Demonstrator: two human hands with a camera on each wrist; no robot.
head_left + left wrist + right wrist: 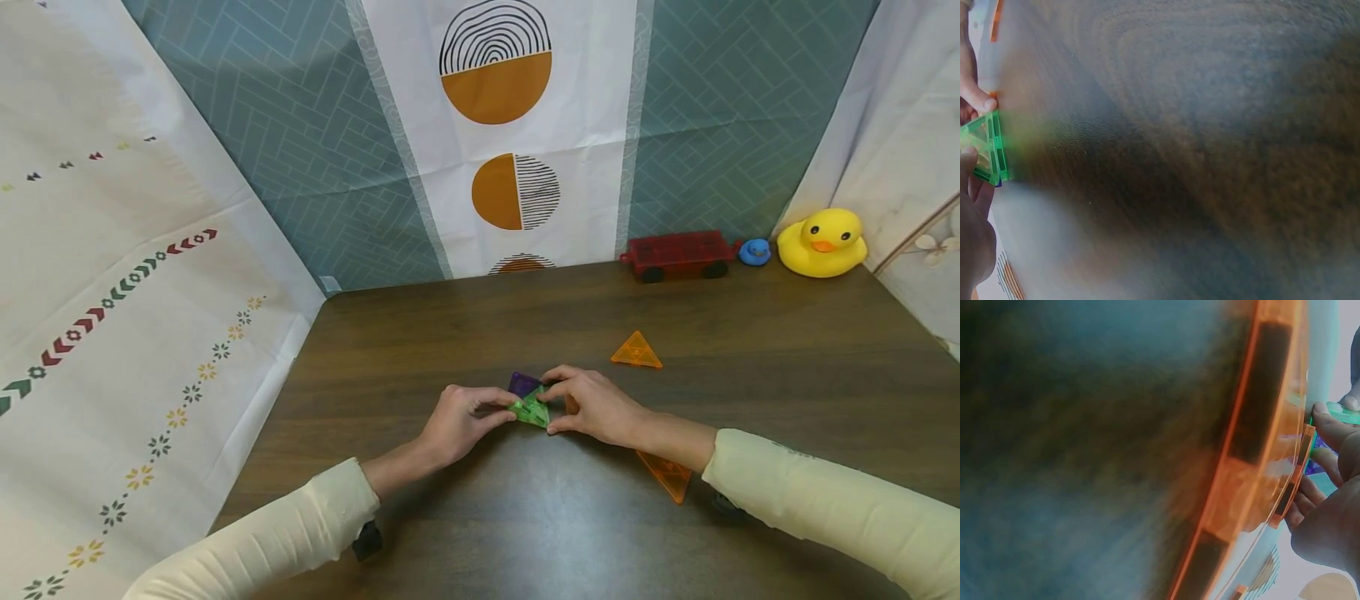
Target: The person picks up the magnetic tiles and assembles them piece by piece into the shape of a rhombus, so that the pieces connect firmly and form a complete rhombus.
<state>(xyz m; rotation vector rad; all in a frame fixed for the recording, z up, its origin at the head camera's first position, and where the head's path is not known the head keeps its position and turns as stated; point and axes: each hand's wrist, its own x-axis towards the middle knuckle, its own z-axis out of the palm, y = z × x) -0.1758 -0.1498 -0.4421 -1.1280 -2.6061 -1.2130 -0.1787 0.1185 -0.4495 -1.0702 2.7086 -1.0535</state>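
Observation:
Near the middle of the table, my left hand (459,423) pinches the left corner of a clear green magnetic tile piece (531,411). From the other side my right hand (596,406) grips the same green piece between thumb and fingers. In the left wrist view the green piece (997,147) shows doubled edges, as of two tiles together. A purple magnetic tile (522,383) lies just behind it, partly covered. One orange tile (572,405) is mostly hidden by my right hand; another orange triangular tile (669,477) lies under the right forearm.
A further orange triangle (637,350) lies behind the right hand. Along the back edge stand a red wheeled wagon (678,254), a small blue duck (754,252) and a big yellow duck (822,243). Patterned cloths hang behind the table and at its sides.

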